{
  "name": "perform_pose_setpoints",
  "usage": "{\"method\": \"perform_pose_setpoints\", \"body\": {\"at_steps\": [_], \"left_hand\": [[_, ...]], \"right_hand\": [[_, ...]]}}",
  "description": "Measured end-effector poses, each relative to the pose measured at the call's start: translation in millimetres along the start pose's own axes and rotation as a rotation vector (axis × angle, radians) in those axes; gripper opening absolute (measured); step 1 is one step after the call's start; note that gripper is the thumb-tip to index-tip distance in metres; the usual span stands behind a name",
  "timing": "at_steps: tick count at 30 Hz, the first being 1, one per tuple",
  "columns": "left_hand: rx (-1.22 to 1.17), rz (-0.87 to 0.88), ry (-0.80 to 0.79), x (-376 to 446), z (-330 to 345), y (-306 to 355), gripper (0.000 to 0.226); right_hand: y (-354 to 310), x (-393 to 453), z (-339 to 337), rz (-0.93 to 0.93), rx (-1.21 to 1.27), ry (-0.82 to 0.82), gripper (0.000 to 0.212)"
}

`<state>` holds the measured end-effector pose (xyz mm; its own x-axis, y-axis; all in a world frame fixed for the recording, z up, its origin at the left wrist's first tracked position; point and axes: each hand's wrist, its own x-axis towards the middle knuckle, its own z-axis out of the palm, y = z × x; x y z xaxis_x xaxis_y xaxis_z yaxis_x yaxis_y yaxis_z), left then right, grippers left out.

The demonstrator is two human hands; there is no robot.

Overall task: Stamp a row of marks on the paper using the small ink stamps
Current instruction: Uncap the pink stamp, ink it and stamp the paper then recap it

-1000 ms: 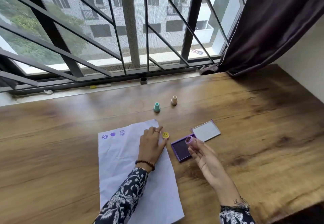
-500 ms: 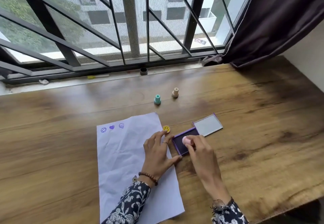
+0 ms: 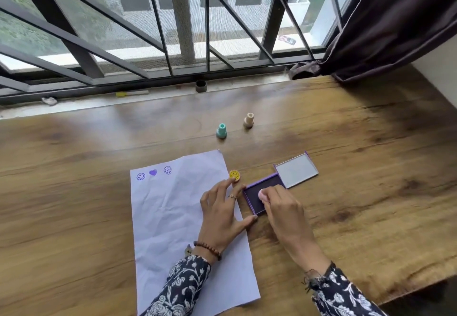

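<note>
A white sheet of paper [image 3: 173,217] lies on the wooden table [image 3: 371,192], with three purple marks [image 3: 153,173] in a row near its top edge. My left hand [image 3: 222,214] rests flat on the paper's right edge, fingers spread. My right hand [image 3: 282,209] grips a small pink stamp [image 3: 261,194] and holds it down on the dark pad of the open purple ink pad [image 3: 254,198]. The pad's lid [image 3: 295,170] lies open to the right. A yellow smiley stamp [image 3: 234,175] sits just beyond my left fingertips.
A teal stamp [image 3: 221,131] and a beige stamp [image 3: 248,120] stand upright farther back on the table. A window with dark bars [image 3: 183,31] runs along the far edge, with a small dark cap [image 3: 200,86] on the sill. A dark curtain [image 3: 395,19] hangs at the right.
My right hand lowered the pink stamp from above the ink pad onto the pad. My left hand slid down the paper's right edge, away from the yellow stamp.
</note>
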<state>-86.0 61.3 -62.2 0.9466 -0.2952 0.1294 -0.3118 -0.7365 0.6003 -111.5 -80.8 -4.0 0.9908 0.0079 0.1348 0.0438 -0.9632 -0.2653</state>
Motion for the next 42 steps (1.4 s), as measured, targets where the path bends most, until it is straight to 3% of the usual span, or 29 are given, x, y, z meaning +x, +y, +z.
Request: {"method": "perform_pose_setpoints", "body": {"at_steps": [12,19,23,27,31,34,37,40,42], "left_hand": [[-0.001,0.004,-0.004,1.2,-0.8,0.5,0.065],[0.043,0.002,-0.05,0.5,0.1,0.2,0.069],[0.088,0.037,-0.155,-1.3,-8.8,-3.9,0.079],[0.201,-0.017,-0.066,-6.1,-37.7,-34.2,0.062],[0.253,-0.125,0.092,-11.2,-74.3,-74.6,0.051],[0.289,-0.182,0.027,-13.5,-90.0,-91.7,0.057],[0.354,-0.228,-0.108,-21.6,-87.4,-100.2,0.059],[0.433,-0.251,-0.064,-32.3,-86.7,-94.7,0.051],[0.458,-0.266,-0.066,-36.2,-90.4,-86.3,0.06]], "right_hand": [[9.1,40.2,-2.7,-0.01,-0.047,-0.397,0.017],[0.9,53.0,-8.5,0.113,-0.081,-0.466,0.019],[2.0,39.1,-9.6,0.228,0.097,-0.347,0.012],[1.3,16.1,-6.4,0.273,0.282,-0.14,0.011],[-29.3,21.4,-3.4,0.513,0.735,-0.052,0.025],[-62.7,36.0,5.7,0.604,1.041,-0.093,0.003],[-90.6,53.7,16.4,0.576,1.085,-0.073,0.006],[-116.9,67.7,27.8,0.462,0.984,-0.049,0.006],[-129.8,73.5,36.0,0.353,0.859,-0.047,0.003]]}}
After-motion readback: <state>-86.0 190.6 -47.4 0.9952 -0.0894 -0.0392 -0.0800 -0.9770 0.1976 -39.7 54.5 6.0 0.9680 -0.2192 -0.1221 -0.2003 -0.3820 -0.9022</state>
